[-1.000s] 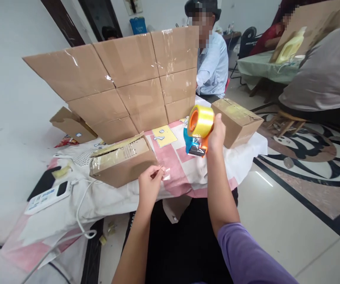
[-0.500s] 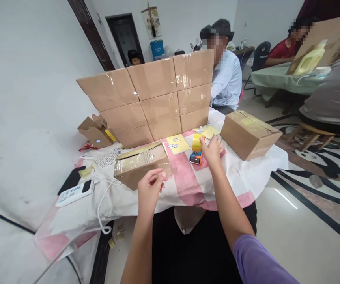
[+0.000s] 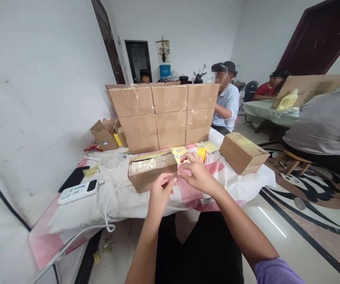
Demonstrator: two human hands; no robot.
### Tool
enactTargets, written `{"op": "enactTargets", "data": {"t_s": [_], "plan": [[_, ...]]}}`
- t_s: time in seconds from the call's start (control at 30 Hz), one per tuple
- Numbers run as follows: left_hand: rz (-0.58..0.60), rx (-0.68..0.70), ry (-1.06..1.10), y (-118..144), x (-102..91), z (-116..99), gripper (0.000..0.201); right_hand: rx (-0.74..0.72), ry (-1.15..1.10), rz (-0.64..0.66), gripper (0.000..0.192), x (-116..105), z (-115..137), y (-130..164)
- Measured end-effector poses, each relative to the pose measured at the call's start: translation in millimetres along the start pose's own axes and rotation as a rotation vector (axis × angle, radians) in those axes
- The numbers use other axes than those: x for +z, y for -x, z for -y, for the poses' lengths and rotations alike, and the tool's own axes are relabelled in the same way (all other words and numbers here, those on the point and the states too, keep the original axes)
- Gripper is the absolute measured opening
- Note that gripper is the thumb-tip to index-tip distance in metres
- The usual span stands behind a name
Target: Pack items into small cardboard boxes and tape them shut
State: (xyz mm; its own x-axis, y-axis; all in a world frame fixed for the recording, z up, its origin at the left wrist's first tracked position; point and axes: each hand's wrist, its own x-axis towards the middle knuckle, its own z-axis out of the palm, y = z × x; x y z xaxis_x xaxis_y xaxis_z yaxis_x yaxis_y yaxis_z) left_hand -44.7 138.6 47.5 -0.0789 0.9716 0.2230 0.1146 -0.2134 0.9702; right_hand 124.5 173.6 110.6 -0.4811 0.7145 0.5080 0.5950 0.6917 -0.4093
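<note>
Now both our hands meet over the near edge of the table: left hand (image 3: pixel 161 188) and right hand (image 3: pixel 195 172) each pinch with thumb and fingertips, rest of the fingers loosely curled, a thin clear strip of tape (image 3: pixel 177 176) apparently stretched between them; it is too thin to see well. A second ago our right hand held up the yellow tape roll on its orange-and-blue dispenser (image 3: pixel 201 153); half a second ago it set that on the cloth, and now it has let go and come back to the left hand. The dispenser stands just beyond our right hand. So we judge cutting is done and the piece is ready to go on the small brown cardboard box with the tape-covered top (image 3: pixel 152 170), touching our left fingers' far side. Farther right sits another sealed brown box (image 3: pixel 242 152); behind, a wall of stacked brown cartons (image 3: pixel 164 116); near left, a white power strip (image 3: pixel 77 191).
</note>
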Motion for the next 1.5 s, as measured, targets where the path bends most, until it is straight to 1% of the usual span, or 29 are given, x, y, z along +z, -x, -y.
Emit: {"op": "enactTargets", "data": {"t_s": [0.07, 0.13, 0.23, 0.3, 0.33, 0.4, 0.47, 0.53, 0.6, 0.67, 0.7, 0.73, 0.8, 0.9, 0.93, 1.0, 1.1, 1.17, 1.3, 1.4, 1.5], "plan": [[0.016, -0.046, -0.016, 0, -7.9, -3, 0.037, -0.044, 0.077, 0.023, 0.016, -4, 8, -9], [0.011, -0.067, -0.046, 2, -18.0, -5, 0.04, -0.082, 0.098, 0.027, 0.017, -7, 11, -19], [-0.003, -0.1, -0.194, 4, -35.4, 2, 0.037, -0.074, 0.065, -0.075, 0.015, -17, 5, -39], [-0.061, -0.097, -0.325, 3, -45.2, 9, 0.033, -0.041, 0.034, -0.117, 0.016, -27, -3, -54], [-0.101, -0.071, -0.381, 0, -48.5, 12, 0.033, -0.028, 0.016, -0.104, 0.017, -32, -7, -62], [-0.15, -0.002, -0.491, -8, -50.6, 15, 0.041, -0.011, -0.03, -0.03, 0.019, -38, -14, -78], [-0.101, 0.028, -0.628, -19, -46.8, 13, 0.054, -0.003, -0.091, 0.031, 0.021, -40, -19, -90], [-0.025, -0.007, -0.751, -28, -39.4, 11, 0.064, 0.018, -0.179, 0.117, 0.026, -38, -22, -97], [0.0, -0.058, -0.809, -33, -32.0, 11, 0.064, 0.069, -0.32, 0.252, 0.031, -34, -24, -102], [-0.012, -0.094, -0.814, -33, -27.4, 15, 0.06, 0.123, -0.47, 0.395, 0.034, -28, -28, -105], [-0.014, -0.101, -0.806, -32, -26.3, 17, 0.059, 0.137, -0.522, 0.445, 0.034, -23, -31, -108], [-0.013, -0.102, -0.796, -31, -25.9, 19, 0.058, 0.14, -0.537, 0.487, 0.032, -17, -34, -111], [-0.011, -0.094, -0.774, -28, -26.3, 22, 0.059, 0.132, -0.417, 0.53, 0.023, -2, -43, -120], [-0.016, -0.082, -0.745, -26, -26.5, 25, 0.061, 0.14, -0.136, 0.495, 0.006, 24, -57, -135], [-0.02, -0.081, -0.735, -26, -26.0, 26, 0.062, 0.147, -0.08, 0.47, 0.004, 31, -60, -139], [-0.05, -0.08, -0.703, -28, -24.2, 26, 0.066, 0.16, -0.039, 0.431, 0.008, 41, -65, -145], [-0.086, -0.042, -0.653, -30, -20.8, 26, 0.072, 0.162, -0.002, 0.419, 0.01, 46, -66, -149], [-0.063, -0.027, -0.668, -32, -18.9, 26, 0.067, 0.156, 0.008, 0.437, 0.009, 45, -66, -151], [-0.035, -0.059, -0.721, -33, -16.3, 30, 0.056, 0.148, 0.024, 0.471, 0.004, 47, -66, -152], [-0.038, -0.047, -0.731, -32, -14.5, 33, 0.055, 0.142, 0.043, 0.457, 0.013, 55, -69, -151], [-0.04, -0.039, -0.75, -30, -12.1, 34, 0.054, 0.153, 0.064, 0.388, 0.033, 65, -73, -148]]}}
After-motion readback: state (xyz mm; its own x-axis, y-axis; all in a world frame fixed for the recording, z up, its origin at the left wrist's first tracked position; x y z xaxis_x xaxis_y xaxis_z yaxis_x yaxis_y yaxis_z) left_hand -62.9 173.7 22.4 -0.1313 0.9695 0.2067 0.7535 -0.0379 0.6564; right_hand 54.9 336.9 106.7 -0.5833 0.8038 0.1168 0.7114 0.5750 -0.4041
